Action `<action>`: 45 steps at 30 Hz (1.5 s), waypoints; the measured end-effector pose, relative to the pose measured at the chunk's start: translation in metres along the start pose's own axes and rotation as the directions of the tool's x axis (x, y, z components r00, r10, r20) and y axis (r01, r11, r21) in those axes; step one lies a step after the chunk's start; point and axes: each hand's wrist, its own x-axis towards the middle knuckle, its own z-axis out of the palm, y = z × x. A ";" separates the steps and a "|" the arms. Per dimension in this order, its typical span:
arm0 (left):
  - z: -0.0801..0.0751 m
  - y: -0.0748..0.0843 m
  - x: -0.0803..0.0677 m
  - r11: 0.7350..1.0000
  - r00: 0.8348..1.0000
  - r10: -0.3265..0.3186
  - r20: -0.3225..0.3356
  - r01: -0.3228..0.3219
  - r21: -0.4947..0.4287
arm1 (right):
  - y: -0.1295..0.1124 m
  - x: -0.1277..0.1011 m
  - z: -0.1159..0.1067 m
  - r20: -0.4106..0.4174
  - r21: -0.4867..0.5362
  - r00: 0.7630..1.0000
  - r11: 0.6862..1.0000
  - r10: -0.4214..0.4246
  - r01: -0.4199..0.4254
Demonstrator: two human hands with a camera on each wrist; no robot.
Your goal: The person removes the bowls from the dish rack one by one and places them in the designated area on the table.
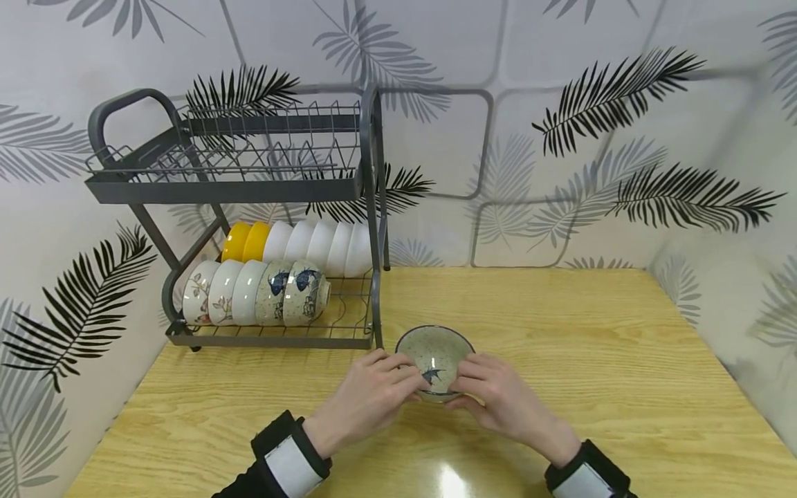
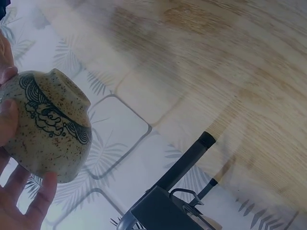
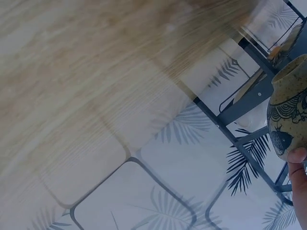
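Note:
A speckled beige-grey bowl [image 1: 436, 349] with a dark blue rim and a blue painted motif is tilted so that its inside shows in the head view. My left hand [image 1: 382, 387] grips its left side, fingers over the near rim. On the opposite side my right hand [image 1: 495, 394] pinches the rim, with the thumb below. In the left wrist view the bowl's outer wall [image 2: 57, 129] carries dark wave lines, and left-hand fingers press it from two sides. The right wrist view shows the bowl [image 3: 288, 115] at the edge, a right-hand digit [image 3: 298, 165] at its rim.
A dark grey two-tier dish rack [image 1: 270, 342] stands at the left on the wooden table [image 1: 560, 332]. Its lower tier holds a back row of yellow and white bowls [image 1: 317, 242] and a front row of patterned bowls [image 1: 218, 294]. Behind is a leaf-patterned wall covering [image 1: 560, 41].

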 end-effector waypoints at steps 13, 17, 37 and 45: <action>0.001 -0.002 -0.010 0.989 0.980 -0.143 0.142 0.144 -0.003 | 0.027 -0.025 -0.014 0.025 -0.046 0.998 0.998 0.054 -0.053; 0.001 -0.003 -0.013 0.985 0.972 -0.163 0.167 0.169 -0.023 | 0.037 -0.036 -0.019 0.053 -0.049 0.990 0.991 0.128 -0.125; 0.002 -0.006 -0.021 0.975 0.951 -0.203 0.235 0.218 -0.038 | 0.065 -0.062 -0.033 0.166 -0.145 0.922 0.933 0.350 -0.329; 0.002 -0.004 -0.021 0.974 0.945 -0.203 0.255 0.221 -0.044 | 0.072 -0.058 -0.032 0.245 -0.160 0.867 0.900 0.435 -0.406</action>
